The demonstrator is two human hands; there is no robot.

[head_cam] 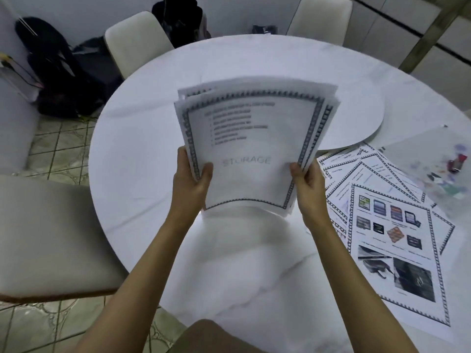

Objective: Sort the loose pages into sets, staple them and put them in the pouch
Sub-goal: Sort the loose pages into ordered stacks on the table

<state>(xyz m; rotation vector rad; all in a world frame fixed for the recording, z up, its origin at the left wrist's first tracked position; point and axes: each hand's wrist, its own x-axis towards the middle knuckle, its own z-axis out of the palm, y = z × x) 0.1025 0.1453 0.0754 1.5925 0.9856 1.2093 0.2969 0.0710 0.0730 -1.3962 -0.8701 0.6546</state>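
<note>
I hold a stack of white pages with dark patterned borders [251, 138] upright above the round white table [153, 123]. The top page shows a short list and the word STORAGE. My left hand [191, 182] grips the stack's left edge, thumb on the front. At the right edge my right hand [305, 184] grips it the same way. The stack's lower edge stands on or just above the tabletop. More loose pages [397, 240] lie fanned out on the table at the right, the top one printed with pictures. A translucent pouch [433, 169] lies behind them at the far right.
A small red object [456, 163] and coloured bits lie at or in the pouch. A raised round white disc [356, 118] sits at the table's middle. Pale chairs stand at the left [51, 238] and at the back [135, 39]. Dark bags [63, 80] lie on the tiled floor.
</note>
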